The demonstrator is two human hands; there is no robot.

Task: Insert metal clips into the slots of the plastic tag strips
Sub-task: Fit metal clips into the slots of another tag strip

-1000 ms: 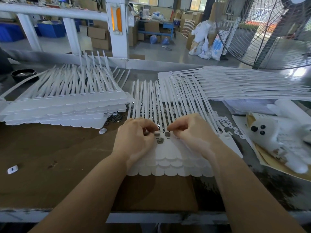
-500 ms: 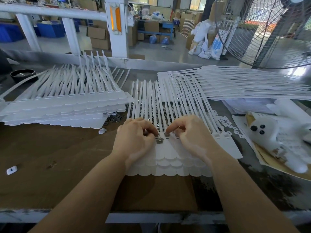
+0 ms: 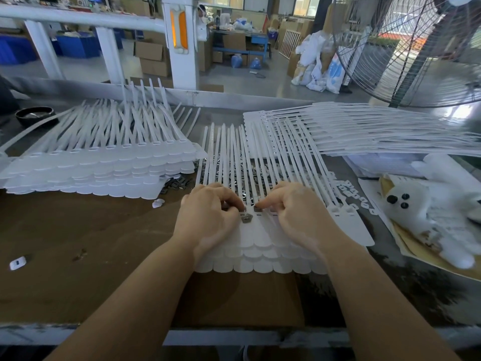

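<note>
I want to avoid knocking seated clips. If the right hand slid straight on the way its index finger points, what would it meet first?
Probably the left hand's fingertips; the right hand points left along the slot row.

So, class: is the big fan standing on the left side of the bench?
No, the fan stands at the far right, behind the spread tag strips.

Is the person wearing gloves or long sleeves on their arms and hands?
No. Both the left hand and the right hand are bare, with no gloves. Both forearms are bare right down to the bottom edge of the picture, so no sleeves show. No watch, bracelet or ring can be seen on either one.
</note>
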